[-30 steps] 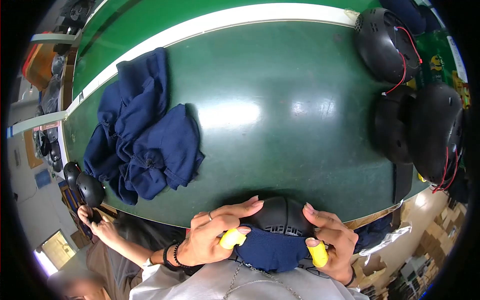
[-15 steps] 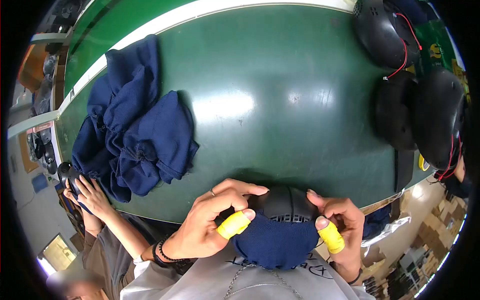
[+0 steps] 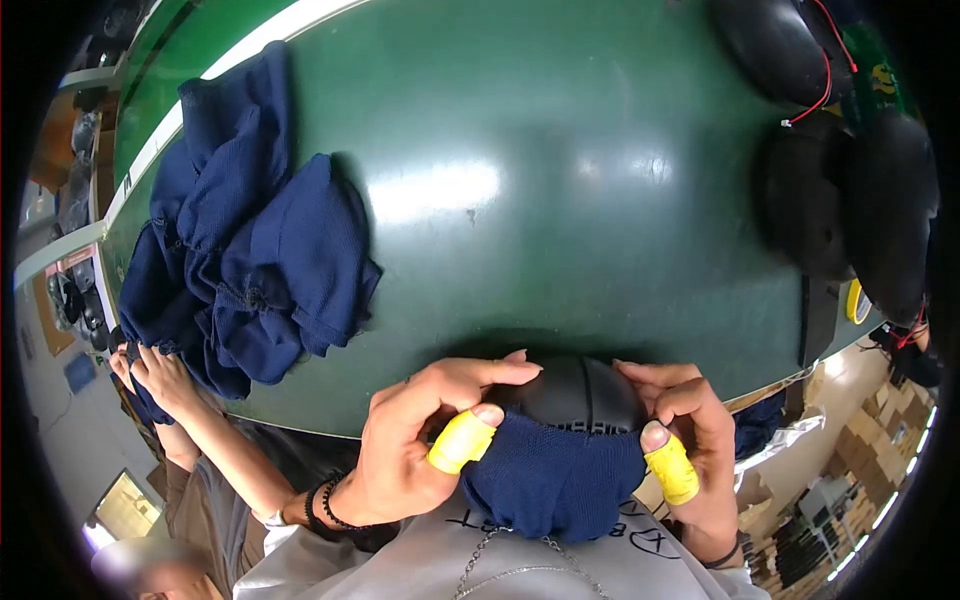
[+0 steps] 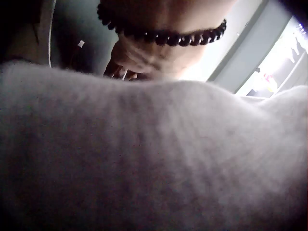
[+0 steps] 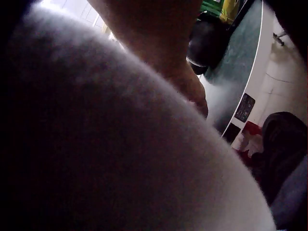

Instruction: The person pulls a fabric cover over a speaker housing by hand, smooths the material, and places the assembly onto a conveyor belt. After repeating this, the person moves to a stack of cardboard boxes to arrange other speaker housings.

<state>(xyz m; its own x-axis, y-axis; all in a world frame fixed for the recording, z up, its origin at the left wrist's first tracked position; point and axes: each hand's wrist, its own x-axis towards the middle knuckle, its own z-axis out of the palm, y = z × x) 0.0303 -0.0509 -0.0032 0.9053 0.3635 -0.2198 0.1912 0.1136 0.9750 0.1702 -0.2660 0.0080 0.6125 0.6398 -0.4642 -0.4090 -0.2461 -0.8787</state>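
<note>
A rounded black plastic shell (image 3: 580,392) with a centre seam and a row of vent slots sits at the table's near edge, against my body. Navy knit fabric (image 3: 560,480) covers its near part, its edge lying along the vents. My left hand (image 3: 410,445) grips the left side, its yellow-taped thumb on the fabric edge and a finger on the shell. On the right side, my right hand (image 3: 700,440) does the same with its own taped thumb. Sleeve cloth fills most of both wrist views and hides the work there.
Crumpled navy fabric pieces (image 3: 255,240) lie on the left of the green table (image 3: 480,290). More black shells (image 3: 805,205), some with red wires (image 3: 826,85), stand on the right near a yellow tape roll (image 3: 857,301). Another person's hands (image 3: 160,380) work at the left edge.
The fabric edge has crept up over the vents, so less of the slots shows. My hands keep their grip on both sides. The head view has shifted, and the other person's hands have moved.
</note>
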